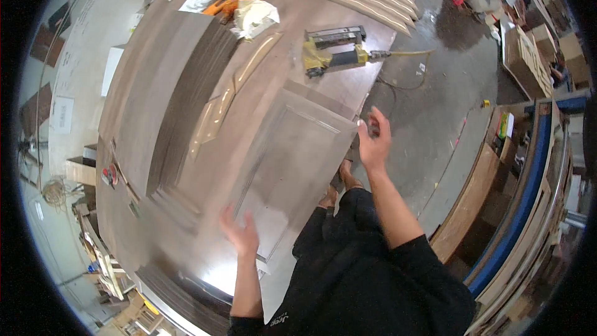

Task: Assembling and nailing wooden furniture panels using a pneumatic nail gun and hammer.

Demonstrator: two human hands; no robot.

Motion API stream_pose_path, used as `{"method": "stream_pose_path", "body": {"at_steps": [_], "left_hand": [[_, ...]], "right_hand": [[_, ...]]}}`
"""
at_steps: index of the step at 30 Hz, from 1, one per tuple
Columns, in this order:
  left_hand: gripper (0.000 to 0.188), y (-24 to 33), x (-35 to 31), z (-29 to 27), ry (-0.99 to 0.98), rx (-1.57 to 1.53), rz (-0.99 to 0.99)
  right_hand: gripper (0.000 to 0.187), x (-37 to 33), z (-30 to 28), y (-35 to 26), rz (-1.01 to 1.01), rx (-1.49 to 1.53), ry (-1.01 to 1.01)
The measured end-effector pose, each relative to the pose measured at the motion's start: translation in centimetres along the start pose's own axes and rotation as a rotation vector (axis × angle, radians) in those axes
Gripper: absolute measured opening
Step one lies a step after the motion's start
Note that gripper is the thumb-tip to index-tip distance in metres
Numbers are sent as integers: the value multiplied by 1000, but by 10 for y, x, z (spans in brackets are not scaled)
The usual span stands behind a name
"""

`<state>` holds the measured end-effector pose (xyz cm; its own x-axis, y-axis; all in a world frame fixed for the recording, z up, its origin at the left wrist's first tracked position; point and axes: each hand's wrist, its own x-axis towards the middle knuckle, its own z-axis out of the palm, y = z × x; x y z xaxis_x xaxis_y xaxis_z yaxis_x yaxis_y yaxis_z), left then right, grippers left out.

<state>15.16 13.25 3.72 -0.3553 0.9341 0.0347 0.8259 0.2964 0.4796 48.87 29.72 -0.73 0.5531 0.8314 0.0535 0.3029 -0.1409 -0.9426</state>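
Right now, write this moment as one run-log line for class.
left hand: open, near panel | right hand: open, beside panel corner | air tool: lying on table

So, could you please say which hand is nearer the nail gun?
Right. The right hand is below the nail gun in view, by the far right corner of the panel; the left hand is farther off, near its left edge.

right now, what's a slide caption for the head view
Left hand and right hand at opposite sides of a framed panel door, a pneumatic fastening gun lying beyond it.
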Motion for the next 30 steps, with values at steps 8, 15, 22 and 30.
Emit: {"method": "stream_pose_path", "body": {"at_steps": [8, 15, 22, 30], "left_hand": [[36, 184, 141, 144, -239, -89, 832], [22, 196, 155, 179, -391, -124, 829], [20, 188, 160, 185, -340, -141, 874], [23, 192, 159, 183, -348, -161, 834]], "right_hand": [[59, -69, 15, 23, 122, 63, -78], [60, -62, 9, 24, -103, -208, -68], [61, -57, 8, 27, -161, -267, -81], [61, -54, 4, 28, -125, -232, -139]]}}
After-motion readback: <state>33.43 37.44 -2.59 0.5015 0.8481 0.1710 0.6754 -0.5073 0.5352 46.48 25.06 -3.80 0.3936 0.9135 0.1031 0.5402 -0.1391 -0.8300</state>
